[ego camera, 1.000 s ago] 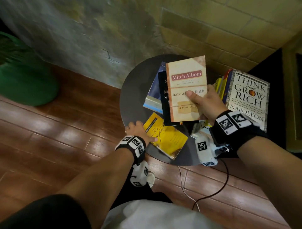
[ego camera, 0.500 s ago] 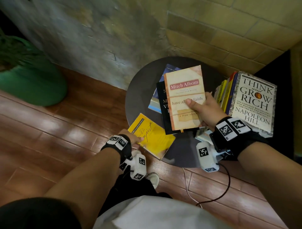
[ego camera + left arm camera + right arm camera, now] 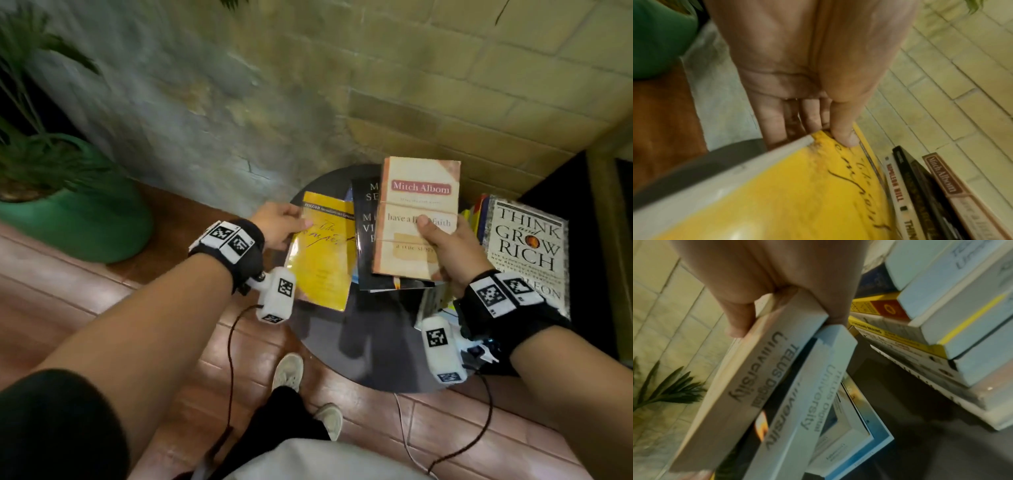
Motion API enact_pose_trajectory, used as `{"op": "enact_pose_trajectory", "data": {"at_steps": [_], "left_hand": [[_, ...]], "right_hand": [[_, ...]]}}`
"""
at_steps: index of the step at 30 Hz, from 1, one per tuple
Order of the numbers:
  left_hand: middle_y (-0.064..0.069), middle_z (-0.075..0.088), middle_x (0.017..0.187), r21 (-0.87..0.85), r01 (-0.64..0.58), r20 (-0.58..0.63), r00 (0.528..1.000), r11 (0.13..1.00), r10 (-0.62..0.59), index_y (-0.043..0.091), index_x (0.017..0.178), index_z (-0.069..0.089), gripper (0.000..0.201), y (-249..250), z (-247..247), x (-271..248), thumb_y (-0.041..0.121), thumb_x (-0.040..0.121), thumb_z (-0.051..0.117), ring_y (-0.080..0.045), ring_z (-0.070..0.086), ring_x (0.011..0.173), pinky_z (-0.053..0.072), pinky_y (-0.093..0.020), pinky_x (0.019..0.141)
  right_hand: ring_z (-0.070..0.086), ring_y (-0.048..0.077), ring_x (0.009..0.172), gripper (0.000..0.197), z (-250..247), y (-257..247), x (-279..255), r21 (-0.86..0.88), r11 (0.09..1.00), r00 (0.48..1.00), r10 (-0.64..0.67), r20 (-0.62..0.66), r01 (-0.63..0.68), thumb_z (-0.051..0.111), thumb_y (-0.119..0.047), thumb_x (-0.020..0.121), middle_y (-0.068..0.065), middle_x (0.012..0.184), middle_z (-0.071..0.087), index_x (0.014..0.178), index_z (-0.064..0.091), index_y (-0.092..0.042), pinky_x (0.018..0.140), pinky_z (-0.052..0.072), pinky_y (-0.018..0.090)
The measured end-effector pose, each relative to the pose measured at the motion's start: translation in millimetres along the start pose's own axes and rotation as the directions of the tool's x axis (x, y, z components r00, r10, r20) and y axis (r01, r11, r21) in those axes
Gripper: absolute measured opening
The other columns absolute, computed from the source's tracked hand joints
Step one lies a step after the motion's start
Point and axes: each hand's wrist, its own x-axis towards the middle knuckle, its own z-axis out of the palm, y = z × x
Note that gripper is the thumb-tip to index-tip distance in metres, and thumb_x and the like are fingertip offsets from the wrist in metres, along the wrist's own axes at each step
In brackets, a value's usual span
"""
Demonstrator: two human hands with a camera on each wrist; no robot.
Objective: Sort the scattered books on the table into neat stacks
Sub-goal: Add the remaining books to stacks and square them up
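My left hand [image 3: 277, 224] pinches a yellow paperback [image 3: 322, 253] at its upper left corner and holds it above the left side of the round dark table [image 3: 373, 346]. In the left wrist view the thumb lies on the yellow cover [image 3: 797, 194] and the fingers go under it. My right hand [image 3: 445, 246] grips the beige Mitch Albom book [image 3: 418, 205], thumb across its cover. A black book [image 3: 366, 240] sits directly beneath it. In the right wrist view the fingers curl round the beige book's stamped page edge [image 3: 748, 386].
A tall stack topped by Think and Grow Rich [image 3: 527, 246] stands at the table's right, next to a dark cabinet. A blue-edged book [image 3: 859, 426] lies under the held ones. A green plant pot [image 3: 78, 219] stands on the floor at left. The brick wall is close behind.
My left hand took the yellow book from the table's front edge and raised it beside the black book. The right hand still holds the Mitch Albom book.
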Motion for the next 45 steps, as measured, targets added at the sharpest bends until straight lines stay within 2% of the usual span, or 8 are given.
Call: {"op": "enact_pose_trajectory", "data": {"at_steps": [3, 7, 10, 12, 21, 25, 30, 45], "left_hand": [[-0.007, 0.064, 0.094, 0.004, -0.024, -0.007, 1.000, 1.000, 0.024, -0.003, 0.121, 0.058, 0.030, 19, 20, 26, 0.008, 0.094, 0.059, -0.015, 0.059, 0.069, 0.054, -0.023, 0.063], [-0.006, 0.072, 0.102, 0.022, -0.004, 0.028, 1.000, 1.000, 0.004, 0.014, 0.103, 0.071, 0.020, 18, 36, 68, 0.026, 0.088, 0.069, -0.026, 0.069, 0.093, 0.055, -0.041, 0.091], [-0.005, 0.072, 0.093, -0.020, -0.030, 0.050, 0.998, 0.999, 0.031, 0.012, 0.100, 0.070, 0.017, 24, 45, 91, 0.024, 0.089, 0.068, -0.013, 0.071, 0.078, 0.058, -0.027, 0.075], [-0.004, 0.070, 0.096, -0.003, -0.076, 0.044, 0.996, 0.997, 0.076, 0.005, 0.116, 0.066, 0.029, 32, 50, 101, 0.020, 0.091, 0.065, -0.003, 0.067, 0.067, 0.053, -0.017, 0.067], [0.003, 0.048, 0.134, 0.127, -0.184, 0.181, 0.970, 0.975, 0.160, 0.010, 0.147, 0.035, 0.065, 16, 40, 103, 0.003, 0.087, 0.059, -0.015, 0.045, 0.128, 0.036, -0.030, 0.110], [0.008, 0.032, 0.150, 0.227, -0.271, 0.426, 0.891, 0.935, 0.155, 0.027, 0.154, 0.000, 0.107, -18, 36, 95, 0.015, 0.074, 0.071, -0.007, 0.036, 0.132, 0.036, -0.028, 0.107], [0.003, 0.027, 0.157, 0.280, -0.420, 0.411, 0.865, 0.863, 0.288, 0.031, 0.153, 0.001, 0.133, -56, 53, 104, 0.047, 0.052, 0.087, -0.018, 0.026, 0.146, 0.028, -0.049, 0.117], [0.008, 0.035, 0.153, 0.221, -0.455, 0.374, 0.856, 0.862, 0.356, 0.034, 0.151, 0.009, 0.114, -54, 52, 94, 0.047, 0.063, 0.081, -0.011, 0.033, 0.141, 0.034, -0.047, 0.114]], "right_hand": [[0.069, 0.014, 0.087, 0.047, -1, 2, 4, 0.048, 0.998, 0.998, 0.030, -0.053, -0.028, 0.065, -0.030, 0.089, 0.001, 0.115, 0.068, 0.128, 0.044, -0.014, 0.051, 0.057, 0.028], [0.071, 0.014, 0.084, 0.044, 2, 13, 11, 0.125, 0.991, 0.995, 0.062, -0.083, -0.051, 0.064, -0.027, 0.090, 0.001, 0.111, 0.070, 0.128, 0.046, -0.015, 0.047, 0.054, 0.024], [0.073, 0.021, 0.087, 0.045, 9, 21, 22, 0.184, 0.978, 0.987, 0.120, -0.106, -0.099, 0.067, -0.030, 0.087, 0.002, 0.111, 0.071, 0.127, 0.048, -0.020, 0.057, 0.058, 0.034], [0.073, 0.021, 0.090, 0.046, 15, 23, 30, 0.217, 0.969, 0.982, 0.146, -0.118, -0.118, 0.068, -0.031, 0.086, 0.003, 0.112, 0.071, 0.127, 0.050, -0.021, 0.063, 0.058, 0.039], [0.072, 0.028, 0.088, 0.047, 30, 23, 49, 0.349, 0.930, 0.970, 0.182, -0.163, -0.116, 0.064, -0.027, 0.089, 0.012, 0.115, 0.069, 0.131, 0.048, -0.014, 0.049, 0.055, 0.026], [0.071, 0.026, 0.098, 0.057, 36, 23, 58, 0.394, 0.914, 0.969, 0.179, -0.169, -0.100, 0.066, -0.033, 0.080, 0.008, 0.116, 0.070, 0.132, 0.049, -0.018, 0.070, 0.060, 0.044], [0.072, 0.027, 0.095, 0.046, 48, 24, 69, 0.438, 0.888, 0.950, 0.247, -0.193, -0.142, 0.061, -0.034, 0.090, 0.008, 0.114, 0.071, 0.133, 0.050, -0.020, 0.060, 0.058, 0.040], [0.074, 0.017, 0.086, 0.041, 65, 25, 75, 0.276, 0.954, 0.957, 0.185, -0.225, -0.120, 0.059, -0.030, 0.093, 0.005, 0.107, 0.072, 0.130, 0.051, -0.015, 0.058, 0.059, 0.031]]}}
